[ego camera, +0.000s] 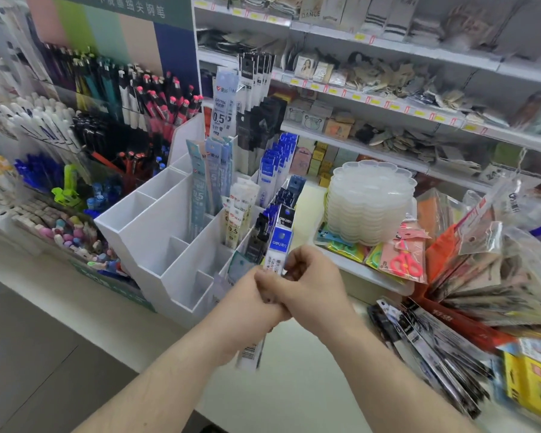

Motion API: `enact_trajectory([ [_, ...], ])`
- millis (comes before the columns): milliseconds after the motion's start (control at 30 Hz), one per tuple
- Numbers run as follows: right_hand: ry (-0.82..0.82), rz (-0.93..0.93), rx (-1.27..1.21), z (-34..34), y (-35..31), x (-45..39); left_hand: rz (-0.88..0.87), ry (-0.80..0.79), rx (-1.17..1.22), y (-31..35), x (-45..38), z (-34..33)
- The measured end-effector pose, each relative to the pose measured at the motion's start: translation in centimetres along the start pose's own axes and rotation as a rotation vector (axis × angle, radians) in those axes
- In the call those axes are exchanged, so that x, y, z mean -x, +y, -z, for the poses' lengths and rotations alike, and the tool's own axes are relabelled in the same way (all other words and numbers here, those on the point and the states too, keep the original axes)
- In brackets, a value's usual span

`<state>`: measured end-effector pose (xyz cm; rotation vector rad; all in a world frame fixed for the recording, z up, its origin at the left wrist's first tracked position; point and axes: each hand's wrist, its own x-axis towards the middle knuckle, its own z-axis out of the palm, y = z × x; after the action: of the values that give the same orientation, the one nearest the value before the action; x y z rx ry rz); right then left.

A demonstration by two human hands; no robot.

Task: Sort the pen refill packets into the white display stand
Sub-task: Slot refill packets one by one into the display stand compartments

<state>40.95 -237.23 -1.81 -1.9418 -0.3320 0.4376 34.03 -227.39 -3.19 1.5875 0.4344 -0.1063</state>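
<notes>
While both forearms are reaching forward over the bench [294,385], the left hand [250,304] and right hand [313,285] are meeting just in front of the white display stand [156,232], fingers curling around a bundle of pen refill packets [277,245]. Blue and black headers are showing above the hands; barcoded ends are hanging below.

Both bare forearms reach forward and meet; the left hand [253,303] and right hand [310,284] touch, fingers curled.
</notes>
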Motion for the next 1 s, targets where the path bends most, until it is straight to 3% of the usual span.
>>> enact_trajectory([
  [167, 0.007, -0.057, -0.224, 2.2, 1.0, -0.1, 0.120, -0.134, 0.249, 0.3, -0.2, -0.2],
  [267, 0.000, -0.121, -0.368, 3.3, 1.7, 0.0, 0.129, -0.151, 0.281, 0.6, -0.1, -0.3],
  [700, 0.035, -0.279, -0.700, 4.6, 1.8, -0.6, 0.052, 0.050, 0.312, -0.5, -0.6, -0.4],
  [900, -0.104, -0.446, -0.941, 4.0, 1.2, -0.5, 0.034, 0.093, 0.283, -0.8, -0.5, -0.7],
  [1000, -0.129, -0.430, -1.050, 3.6, 1.1, -0.6, 0.046, 0.085, 0.287, -0.9, -0.5, -1.1],
])
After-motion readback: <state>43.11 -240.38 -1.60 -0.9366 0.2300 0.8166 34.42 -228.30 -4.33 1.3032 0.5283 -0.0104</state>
